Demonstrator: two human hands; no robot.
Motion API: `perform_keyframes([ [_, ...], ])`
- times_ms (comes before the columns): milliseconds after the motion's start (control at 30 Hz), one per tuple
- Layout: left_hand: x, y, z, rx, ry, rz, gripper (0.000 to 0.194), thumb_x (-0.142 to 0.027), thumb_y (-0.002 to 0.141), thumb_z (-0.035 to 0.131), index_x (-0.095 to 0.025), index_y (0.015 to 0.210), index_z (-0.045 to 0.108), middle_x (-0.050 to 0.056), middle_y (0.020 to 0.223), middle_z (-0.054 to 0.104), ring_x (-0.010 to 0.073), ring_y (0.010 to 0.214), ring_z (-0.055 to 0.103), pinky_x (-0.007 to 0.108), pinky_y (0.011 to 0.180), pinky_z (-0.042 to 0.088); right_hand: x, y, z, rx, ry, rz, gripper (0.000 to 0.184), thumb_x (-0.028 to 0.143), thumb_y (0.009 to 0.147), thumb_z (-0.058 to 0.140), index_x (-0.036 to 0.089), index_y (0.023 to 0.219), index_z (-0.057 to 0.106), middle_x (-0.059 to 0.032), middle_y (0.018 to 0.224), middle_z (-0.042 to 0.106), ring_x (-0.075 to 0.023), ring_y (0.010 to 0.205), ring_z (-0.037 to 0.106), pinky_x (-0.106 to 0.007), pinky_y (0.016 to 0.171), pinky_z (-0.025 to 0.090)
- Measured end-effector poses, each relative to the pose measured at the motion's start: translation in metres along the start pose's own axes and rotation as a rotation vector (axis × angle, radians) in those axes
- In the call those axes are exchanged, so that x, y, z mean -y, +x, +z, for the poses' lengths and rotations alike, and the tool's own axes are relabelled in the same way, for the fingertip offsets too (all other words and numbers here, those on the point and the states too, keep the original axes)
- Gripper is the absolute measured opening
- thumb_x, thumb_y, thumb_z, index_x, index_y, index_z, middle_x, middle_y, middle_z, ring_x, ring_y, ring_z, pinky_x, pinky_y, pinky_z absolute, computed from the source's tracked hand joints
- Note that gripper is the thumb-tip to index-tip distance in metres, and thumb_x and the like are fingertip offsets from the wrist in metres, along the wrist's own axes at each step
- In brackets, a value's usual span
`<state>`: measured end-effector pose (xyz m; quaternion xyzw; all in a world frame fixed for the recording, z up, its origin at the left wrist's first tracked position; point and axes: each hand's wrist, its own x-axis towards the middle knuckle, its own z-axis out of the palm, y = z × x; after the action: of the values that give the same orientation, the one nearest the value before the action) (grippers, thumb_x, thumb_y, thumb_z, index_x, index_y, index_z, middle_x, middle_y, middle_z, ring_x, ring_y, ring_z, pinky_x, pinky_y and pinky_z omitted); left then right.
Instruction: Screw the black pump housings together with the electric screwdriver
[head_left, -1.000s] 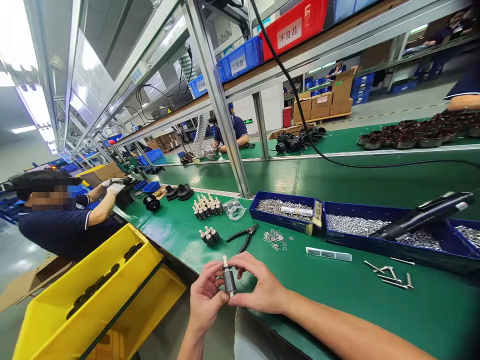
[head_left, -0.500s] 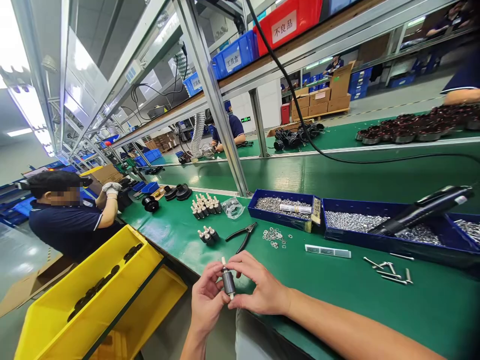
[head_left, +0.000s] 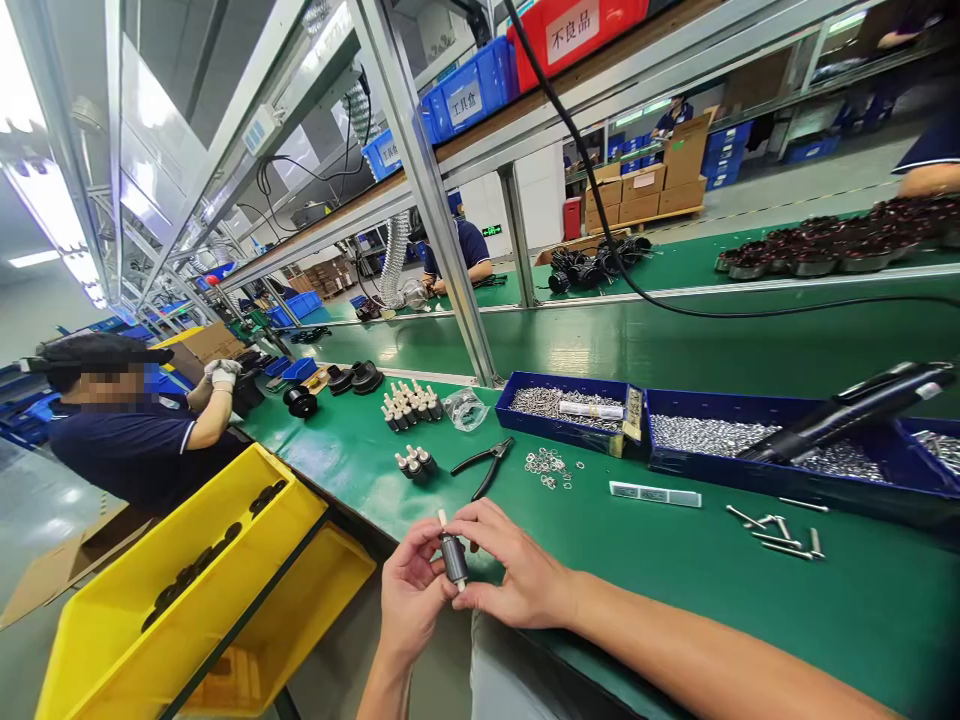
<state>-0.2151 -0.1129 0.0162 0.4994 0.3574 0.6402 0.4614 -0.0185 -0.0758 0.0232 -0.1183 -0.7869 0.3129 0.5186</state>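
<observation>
Between my two hands is a small rotor [head_left: 454,558], a dark grey cylinder with a white shaft end at top and bottom, held upright and slightly tilted. The fingers and thumb of my left hand [head_left: 414,590] close on it from the left. My right hand [head_left: 517,565] pinches its two ends from the right. Just beyond my fingers lie black-handled pliers [head_left: 486,464], their lower handle partly hidden by my right hand. Similar rotors stand on the green bench in a small group [head_left: 415,464] and a larger group [head_left: 411,406]. Small metal rings [head_left: 546,464] are scattered right of the pliers.
Blue bins of small metal parts [head_left: 570,437] line the bench's back, with a black power screwdriver [head_left: 847,415] lying across one. Loose screws [head_left: 780,530] and a clear plastic strip [head_left: 655,494] lie at right. A yellow bin [head_left: 187,600] and a co-worker [head_left: 135,430] are at left.
The view has shifted slightly. Both hands keep hold of the rotor in almost the same pose, and the things on the bench lie as before.
</observation>
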Motion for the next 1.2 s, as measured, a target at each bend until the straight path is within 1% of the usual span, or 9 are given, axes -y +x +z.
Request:
perform_keyframes([
  [133,-0.006,-0.001,0.002,0.042,0.029,-0.003,0.05,-0.033,0.063,0.104,-0.026,0.108,0.083,0.008,0.115,0.067,0.0221,0.097,0.073,0.025,0.08,0.064,0.003,0.001,-0.001,0.012,-0.008,0.02,0.072,0.019,0.08,0.092,0.023,0.143,0.058,-0.0119,0.122,0.062,-0.0301,0.108,0.057,-0.048,0.096,0.05],
  [267,-0.012,-0.002,0.005,0.073,0.093,0.046,0.047,-0.04,0.071,0.1,-0.024,0.111,0.083,0.01,0.116,0.066,0.0234,0.097,0.074,0.028,0.083,0.065,0.005,0.0,-0.002,-0.009,-0.026,0.033,0.064,0.016,0.08,0.088,0.021,0.137,0.06,-0.0108,0.118,0.062,-0.0291,0.104,0.056,-0.047,0.095,0.049],
  [400,-0.01,-0.005,0.004,0.069,0.137,0.086,0.045,-0.04,0.076,0.097,-0.024,0.115,0.082,0.011,0.12,0.066,0.0246,0.101,0.074,0.028,0.085,0.065,0.002,0.0,-0.004,0.004,-0.016,-0.002,0.065,0.024,0.085,0.09,0.023,0.143,0.06,-0.0118,0.123,0.063,-0.0291,0.107,0.057,-0.046,0.095,0.05],
  [500,-0.004,-0.008,0.001,0.039,0.1,0.105,0.059,-0.037,0.073,0.1,-0.027,0.127,0.078,0.012,0.123,0.068,0.0259,0.104,0.075,0.028,0.084,0.066,0.0,0.001,-0.003,-0.008,-0.001,-0.062,0.069,0.032,0.091,0.088,0.025,0.151,0.054,-0.0121,0.128,0.065,-0.0277,0.108,0.059,-0.044,0.095,0.051],
  [567,-0.001,-0.009,0.0,0.01,0.092,0.155,0.067,-0.035,0.07,0.101,-0.029,0.131,0.076,0.012,0.123,0.07,0.0255,0.102,0.075,0.028,0.082,0.067,0.0,0.001,-0.001,-0.021,0.027,-0.068,0.073,0.035,0.093,0.086,0.026,0.156,0.05,-0.0121,0.131,0.066,-0.0268,0.107,0.059,-0.041,0.092,0.053],
  [733,-0.011,-0.013,-0.001,-0.022,0.292,0.332,0.047,-0.023,0.079,0.093,-0.028,0.125,0.08,0.011,0.124,0.068,0.0241,0.103,0.076,0.029,0.085,0.069,-0.001,-0.001,0.001,-0.037,-0.005,-0.094,0.065,0.036,0.099,0.081,0.025,0.156,0.05,-0.0126,0.132,0.066,-0.0258,0.105,0.058,-0.041,0.089,0.053],
  [833,-0.017,-0.012,-0.002,0.012,0.307,0.314,0.053,-0.031,0.076,0.097,-0.027,0.126,0.079,0.012,0.126,0.067,0.0265,0.105,0.075,0.031,0.085,0.069,0.0,-0.002,0.003,-0.042,0.034,-0.077,0.06,0.039,0.099,0.08,0.027,0.153,0.054,-0.0102,0.127,0.069,-0.0243,0.101,0.059,-0.039,0.087,0.054],
  [967,-0.016,-0.006,0.0,0.09,0.138,0.251,0.064,-0.053,0.071,0.098,-0.026,0.126,0.08,0.016,0.13,0.066,0.0304,0.105,0.074,0.035,0.079,0.069,0.003,0.0,0.007,-0.1,0.123,-0.029,0.067,0.05,0.096,0.084,0.032,0.153,0.055,-0.0073,0.126,0.07,-0.0226,0.1,0.061,-0.036,0.087,0.055],
  [1200,-0.016,-0.003,0.004,0.073,0.157,0.22,0.054,-0.045,0.073,0.098,-0.023,0.119,0.081,0.013,0.115,0.069,0.0246,0.098,0.072,0.027,0.078,0.066,0.006,-0.001,0.005,-0.111,0.031,-0.024,0.066,0.045,0.092,0.089,0.029,0.147,0.055,-0.0089,0.129,0.064,-0.0246,0.11,0.057,-0.034,0.087,0.054],
])
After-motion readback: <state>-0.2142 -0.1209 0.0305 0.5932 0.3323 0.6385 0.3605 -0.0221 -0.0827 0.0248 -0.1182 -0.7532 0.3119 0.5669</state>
